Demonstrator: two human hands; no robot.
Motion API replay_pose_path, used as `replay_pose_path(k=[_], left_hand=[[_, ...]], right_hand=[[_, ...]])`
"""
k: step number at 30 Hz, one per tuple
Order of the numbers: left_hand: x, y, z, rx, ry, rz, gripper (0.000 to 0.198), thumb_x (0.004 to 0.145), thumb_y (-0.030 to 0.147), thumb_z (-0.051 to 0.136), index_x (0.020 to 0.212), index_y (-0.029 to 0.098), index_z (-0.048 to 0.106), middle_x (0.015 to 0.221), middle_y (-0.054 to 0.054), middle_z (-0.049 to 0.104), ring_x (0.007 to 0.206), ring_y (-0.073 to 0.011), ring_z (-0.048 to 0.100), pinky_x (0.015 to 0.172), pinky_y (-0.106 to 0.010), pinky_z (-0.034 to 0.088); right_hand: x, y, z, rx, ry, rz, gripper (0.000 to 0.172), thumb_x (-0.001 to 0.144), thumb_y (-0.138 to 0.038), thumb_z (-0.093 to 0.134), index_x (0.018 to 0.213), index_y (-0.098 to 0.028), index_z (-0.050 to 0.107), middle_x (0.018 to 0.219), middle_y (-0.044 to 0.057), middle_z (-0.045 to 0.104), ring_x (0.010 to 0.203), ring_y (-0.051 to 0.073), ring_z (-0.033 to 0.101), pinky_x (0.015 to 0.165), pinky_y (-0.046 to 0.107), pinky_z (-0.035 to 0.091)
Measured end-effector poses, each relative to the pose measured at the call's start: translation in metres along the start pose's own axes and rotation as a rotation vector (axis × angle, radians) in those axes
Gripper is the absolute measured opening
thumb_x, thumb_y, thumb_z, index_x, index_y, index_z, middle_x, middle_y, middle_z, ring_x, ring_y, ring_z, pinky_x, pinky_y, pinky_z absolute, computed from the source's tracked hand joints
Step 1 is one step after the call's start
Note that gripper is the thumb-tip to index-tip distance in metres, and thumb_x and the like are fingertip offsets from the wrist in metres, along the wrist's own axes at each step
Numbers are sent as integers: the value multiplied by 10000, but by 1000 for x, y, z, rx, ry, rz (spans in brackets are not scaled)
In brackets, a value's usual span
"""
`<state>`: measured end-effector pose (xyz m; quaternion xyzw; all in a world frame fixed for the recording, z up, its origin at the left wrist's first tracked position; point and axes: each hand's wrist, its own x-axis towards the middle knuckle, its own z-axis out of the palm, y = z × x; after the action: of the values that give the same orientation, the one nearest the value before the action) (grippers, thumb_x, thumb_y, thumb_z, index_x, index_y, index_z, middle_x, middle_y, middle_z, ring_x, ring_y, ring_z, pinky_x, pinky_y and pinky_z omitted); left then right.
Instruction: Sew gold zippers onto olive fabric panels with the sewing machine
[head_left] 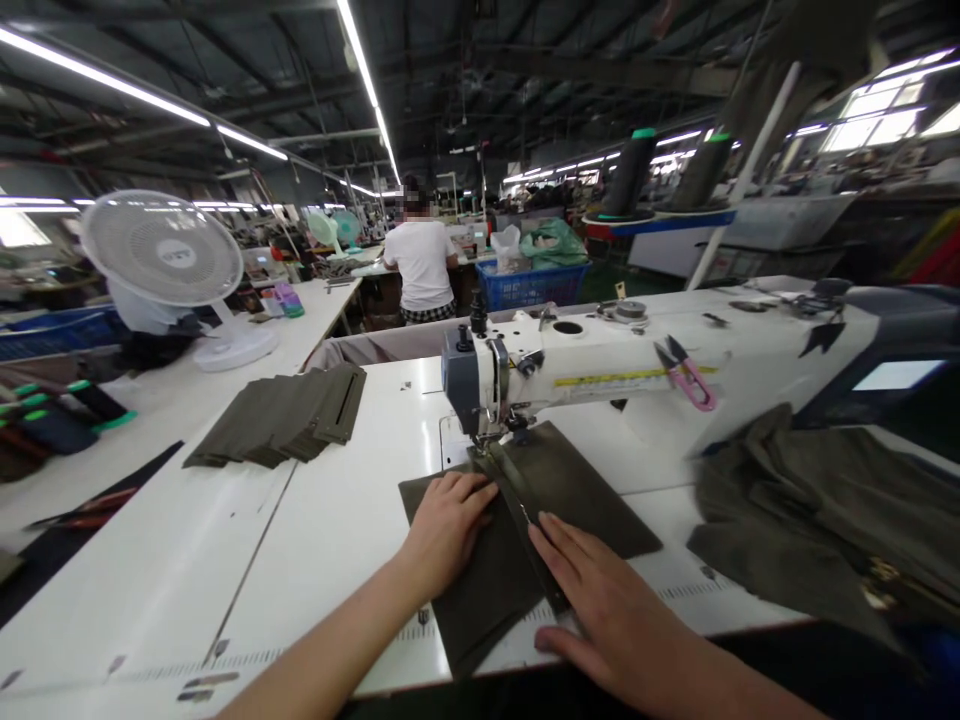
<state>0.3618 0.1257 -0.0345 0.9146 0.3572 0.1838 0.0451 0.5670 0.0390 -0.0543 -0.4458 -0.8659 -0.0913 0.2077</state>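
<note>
A dark olive fabric piece lies on the white table under the needle area of the sewing machine. A narrow strip, perhaps a zipper, runs along it toward the presser foot. My left hand rests on the fabric just left of the strip, fingers stretched forward near the foot. My right hand lies on the fabric's right side, its fingertips touching the strip's edge and the thumb spread apart. What lies beneath both palms is hidden.
A fanned stack of olive fabric pieces lies to the left. Pink thread snips rest against the machine arm. Crumpled olive fabric sits at right. A white fan stands on the adjoining table. Ahead, a person faces away.
</note>
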Motion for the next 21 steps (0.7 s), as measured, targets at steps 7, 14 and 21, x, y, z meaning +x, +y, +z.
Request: replay_pose_path(k=[7, 14, 21], left_hand=[[15, -5, -3, -131, 41, 98, 316, 814, 139, 526, 1124, 199, 539, 1131, -73, 572, 1010, -209, 517, 857, -363, 418], [38, 3, -23, -127, 133, 210, 65, 803, 239, 603, 842, 197, 634, 868, -23, 668, 880, -178, 577, 784, -316, 410], [51, -6, -36, -227, 250, 99, 30, 768, 176, 621, 767, 184, 651, 772, -12, 673, 711, -149, 630, 637, -226, 467]], right_hand=[[14, 16, -14, 390, 63, 143, 298, 870, -138, 325, 1042, -140, 568, 923, 96, 667, 851, 177, 628, 751, 294, 512], [62, 37, -63, 385, -96, 70, 236, 906, -214, 366, 861, -184, 596, 758, 32, 659, 700, 165, 624, 633, 271, 476], [62, -39, -54, 191, 304, -99, 199, 848, -116, 445, 966, -159, 600, 796, 61, 655, 727, 161, 602, 705, 277, 472]])
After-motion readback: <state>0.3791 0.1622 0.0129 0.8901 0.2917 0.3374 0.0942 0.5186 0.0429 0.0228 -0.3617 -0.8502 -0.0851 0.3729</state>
